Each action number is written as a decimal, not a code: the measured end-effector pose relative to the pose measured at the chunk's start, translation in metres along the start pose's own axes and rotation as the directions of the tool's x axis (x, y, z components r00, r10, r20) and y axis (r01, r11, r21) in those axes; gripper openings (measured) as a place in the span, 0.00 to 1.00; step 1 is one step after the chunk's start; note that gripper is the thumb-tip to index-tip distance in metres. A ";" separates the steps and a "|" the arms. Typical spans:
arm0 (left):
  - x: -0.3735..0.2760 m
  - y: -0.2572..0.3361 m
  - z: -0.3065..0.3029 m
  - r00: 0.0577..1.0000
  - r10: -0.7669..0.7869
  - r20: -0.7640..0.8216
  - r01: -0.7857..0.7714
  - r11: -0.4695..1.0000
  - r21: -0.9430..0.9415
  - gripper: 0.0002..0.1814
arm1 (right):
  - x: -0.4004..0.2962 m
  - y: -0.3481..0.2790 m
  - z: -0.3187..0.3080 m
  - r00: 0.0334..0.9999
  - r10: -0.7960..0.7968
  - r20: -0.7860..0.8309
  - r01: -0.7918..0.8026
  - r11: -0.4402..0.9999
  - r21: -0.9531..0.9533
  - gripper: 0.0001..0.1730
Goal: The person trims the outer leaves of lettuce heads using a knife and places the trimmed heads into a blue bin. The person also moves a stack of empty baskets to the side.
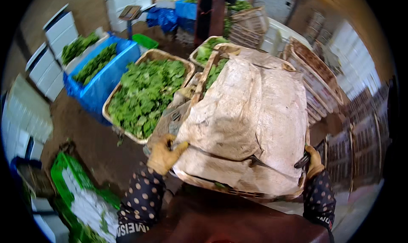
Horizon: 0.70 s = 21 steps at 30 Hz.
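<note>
A beige, stained cloth sheet (pixel 236 115) lies over a plastic crate (pixel 223 187) directly before me, hiding most of what is inside. Green leaves show at the crate's far left corner. My left hand (pixel 165 153), in a yellowish glove, pinches the sheet's left edge between thumb and fingers. At the right side, my right hand (pixel 314 161) is curled against the crate's edge, with something dark beside its fingers; what exactly it grips is partly hidden. Left of the sheet stands a crate heaped with leafy greens (pixel 148 93).
A blue-lined box (pixel 108 77) of greens stands at the left, near a scale (pixel 130 13). A green crate (pixel 62 169) with white material is at lower left. Stacked crates (pixel 353 147) stand at right. Another person (pixel 208 16) stands at the far side.
</note>
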<state>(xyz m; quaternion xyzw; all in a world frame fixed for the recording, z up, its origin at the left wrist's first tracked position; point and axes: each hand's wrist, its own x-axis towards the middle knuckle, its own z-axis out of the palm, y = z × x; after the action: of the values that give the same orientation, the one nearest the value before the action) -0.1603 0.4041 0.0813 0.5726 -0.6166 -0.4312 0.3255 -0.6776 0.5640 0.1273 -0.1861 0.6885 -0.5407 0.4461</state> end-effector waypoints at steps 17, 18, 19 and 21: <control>0.066 0.148 0.139 0.868 0.322 0.378 -0.496 0.544 0.677 0.61 | -0.008 0.010 0.014 0.964 0.063 -0.258 -0.070 0.997 -0.020 0.21; 0.047 0.155 0.152 0.820 0.414 0.395 -0.568 0.505 0.650 0.57 | -0.009 0.009 0.010 0.963 0.041 -0.265 -0.056 0.997 -0.047 0.21; 0.041 0.161 0.163 0.845 0.310 0.436 -0.535 0.495 0.684 0.48 | -0.009 0.008 0.010 0.966 0.025 -0.257 -0.047 0.996 -0.080 0.21; 0.047 0.172 0.181 0.875 0.086 0.477 -0.461 0.450 0.765 0.31 | -0.010 -0.003 0.026 0.943 0.106 -0.316 -0.129 0.990 -0.052 0.19</control>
<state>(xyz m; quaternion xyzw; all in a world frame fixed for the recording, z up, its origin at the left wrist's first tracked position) -0.4011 0.3819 0.1572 0.4549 -0.8823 -0.1053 -0.0599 -0.6520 0.5552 0.1335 -0.0730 0.7793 -0.5106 0.3559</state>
